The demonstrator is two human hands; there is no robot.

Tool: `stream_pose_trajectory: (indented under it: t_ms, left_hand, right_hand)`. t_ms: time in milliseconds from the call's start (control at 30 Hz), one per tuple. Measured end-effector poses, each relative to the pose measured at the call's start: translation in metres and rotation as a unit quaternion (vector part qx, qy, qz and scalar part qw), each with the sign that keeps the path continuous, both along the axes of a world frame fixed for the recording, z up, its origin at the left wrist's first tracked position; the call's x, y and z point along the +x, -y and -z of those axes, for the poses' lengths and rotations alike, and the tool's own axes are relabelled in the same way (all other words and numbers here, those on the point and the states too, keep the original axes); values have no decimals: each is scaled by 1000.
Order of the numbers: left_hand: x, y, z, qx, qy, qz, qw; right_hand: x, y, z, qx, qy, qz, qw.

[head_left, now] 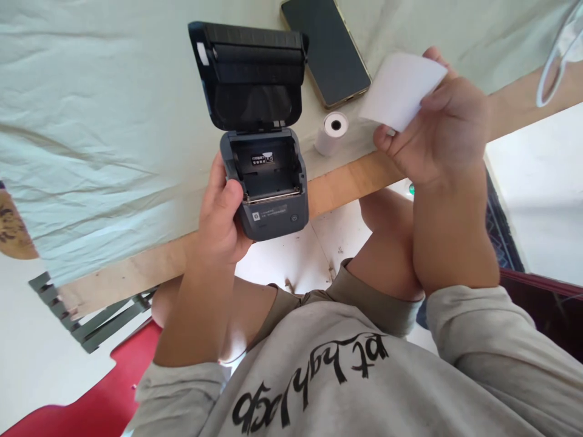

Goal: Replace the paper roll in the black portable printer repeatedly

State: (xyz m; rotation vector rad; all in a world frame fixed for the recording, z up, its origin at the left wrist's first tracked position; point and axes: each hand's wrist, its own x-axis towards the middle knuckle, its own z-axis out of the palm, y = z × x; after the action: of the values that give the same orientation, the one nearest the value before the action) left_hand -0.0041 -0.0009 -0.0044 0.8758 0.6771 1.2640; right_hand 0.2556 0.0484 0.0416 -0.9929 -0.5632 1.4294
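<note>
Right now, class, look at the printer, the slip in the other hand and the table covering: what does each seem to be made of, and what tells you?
Printer: probably moulded plastic, dark grey, matte, with rounded corners. Slip in the right hand: thin white paper that flexes between the fingers. Cloth: pale woven fabric, creased and wrinkled over the wooden-looking table.

A pale green cloth (91,121), creased and wrinkled, covers the bench across the upper half of the frame, leaving its bare wooden edge (346,182) running diagonally through the middle. Below lies a white tiled floor (291,255). A red seat (104,388) shows at lower left, grey slats (82,321) just above it.
</note>
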Motion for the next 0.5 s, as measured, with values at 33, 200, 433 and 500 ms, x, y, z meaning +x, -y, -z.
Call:
stream_pose_trajectory:
  t_ms: [33,200,433,500]
  left_hand:
    - [0,0,-1,-1,3,3,1000]
    - [0,0,-2,-4,4,6,1000]
    - [-3,1,2,-22,-20,-9,1000]
    - [-3,1,3,-24,-26,-15,999]
  right_hand:
    - [-1,-1,1,5,-10,8,1000]
    - [-5,-4,5,10,-40,-2,999]
    - [-5,-2,9,20,35,10,999]
    - [-3,-4,11,15,38,28,999]
